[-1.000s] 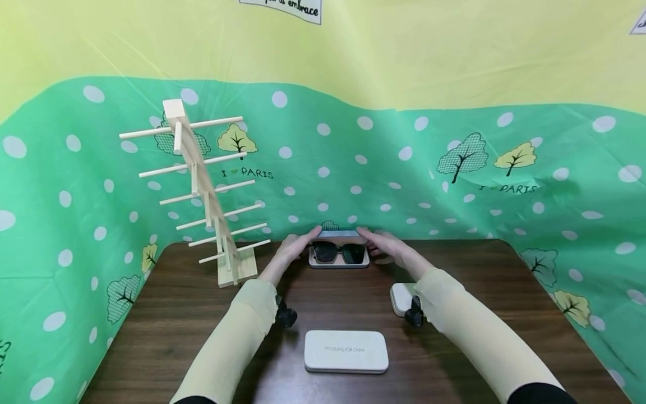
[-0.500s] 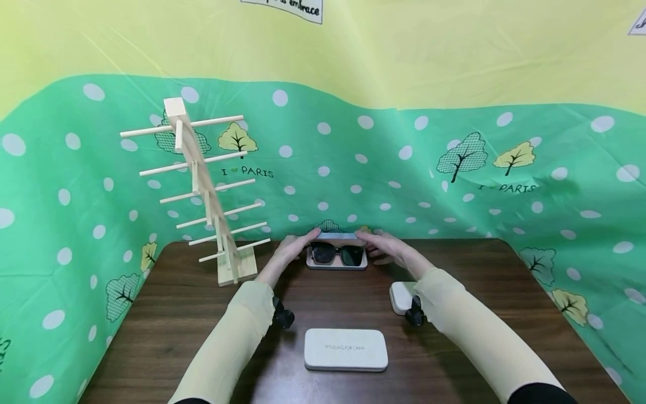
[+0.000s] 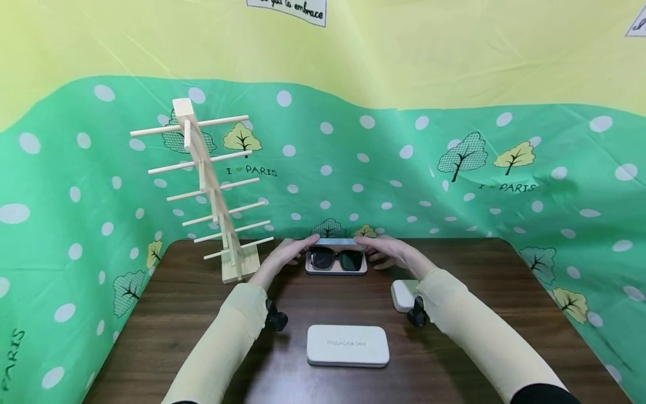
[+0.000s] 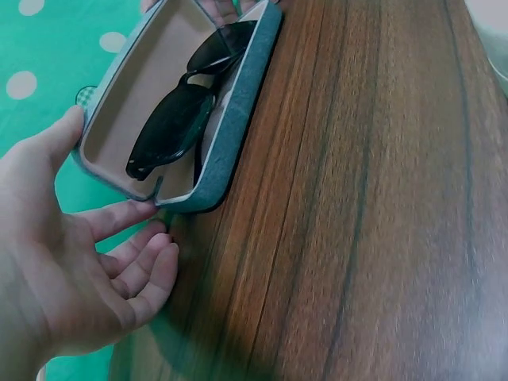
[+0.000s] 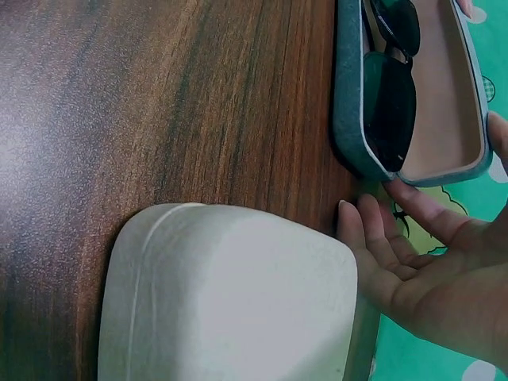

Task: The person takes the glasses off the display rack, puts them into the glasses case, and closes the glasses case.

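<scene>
An open glasses case (image 3: pixel 335 272) with a grey-green shell and pale lining stands at the table's far edge. Dark sunglasses (image 3: pixel 350 260) lie inside it, lenses facing the person. At the case's left end, my left hand (image 3: pixel 289 253) holds it, thumb on the lid's edge and index finger at the hinge corner, as the left wrist view shows. My right hand (image 3: pixel 396 252) holds the opposite end likewise, with thumb at the lid (image 5: pixel 475 168) and index fingertip by the corner. The other fingers of both hands curl loosely beside the case.
A closed white case (image 3: pixel 348 345) with printed lettering lies at the front middle. Another white case (image 3: pixel 402 295) sits under the right forearm. At the back left stands a wooden peg rack (image 3: pixel 222 210) with bare pegs. A patterned cloth (image 3: pixel 383 157) hangs behind the table (image 3: pixel 282 365).
The open glasses case, with the sunglasses inside, has shifted slightly toward the person, both hands moving with it. The head view has turned a little to the left.
</scene>
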`<state>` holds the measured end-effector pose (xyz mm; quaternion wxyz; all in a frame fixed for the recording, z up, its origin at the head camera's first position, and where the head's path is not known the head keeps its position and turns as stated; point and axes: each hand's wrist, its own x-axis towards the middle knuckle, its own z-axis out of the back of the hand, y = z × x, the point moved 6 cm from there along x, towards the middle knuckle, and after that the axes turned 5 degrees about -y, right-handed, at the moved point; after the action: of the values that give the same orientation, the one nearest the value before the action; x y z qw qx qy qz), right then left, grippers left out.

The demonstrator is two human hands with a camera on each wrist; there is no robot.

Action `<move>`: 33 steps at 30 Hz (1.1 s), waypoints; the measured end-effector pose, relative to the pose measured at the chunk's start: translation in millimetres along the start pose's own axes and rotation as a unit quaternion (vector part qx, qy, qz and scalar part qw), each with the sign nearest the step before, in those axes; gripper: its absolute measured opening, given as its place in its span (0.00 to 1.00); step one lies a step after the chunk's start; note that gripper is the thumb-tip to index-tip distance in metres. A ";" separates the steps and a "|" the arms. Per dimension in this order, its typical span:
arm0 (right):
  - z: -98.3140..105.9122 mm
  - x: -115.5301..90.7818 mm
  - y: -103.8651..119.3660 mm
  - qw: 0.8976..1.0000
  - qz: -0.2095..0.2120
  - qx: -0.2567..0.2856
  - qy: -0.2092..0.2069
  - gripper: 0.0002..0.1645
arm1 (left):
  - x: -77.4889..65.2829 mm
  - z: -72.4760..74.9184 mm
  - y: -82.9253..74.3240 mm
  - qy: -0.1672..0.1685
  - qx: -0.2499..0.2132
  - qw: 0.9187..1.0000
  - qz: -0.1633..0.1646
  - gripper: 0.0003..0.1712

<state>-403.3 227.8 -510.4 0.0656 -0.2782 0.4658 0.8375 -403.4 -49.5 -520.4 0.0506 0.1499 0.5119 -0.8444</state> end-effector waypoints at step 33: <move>-14.6 -13.7 4.8 0.997 0.013 -0.037 0.074 0.44 | -20.1 18.9 17.6 0.079 0.016 0.997 0.010 0.38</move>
<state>-387.7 215.2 -505.6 0.0101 -0.3355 0.4416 0.8321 -383.9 -75.8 -521.1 0.0166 0.2219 0.4988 -0.8376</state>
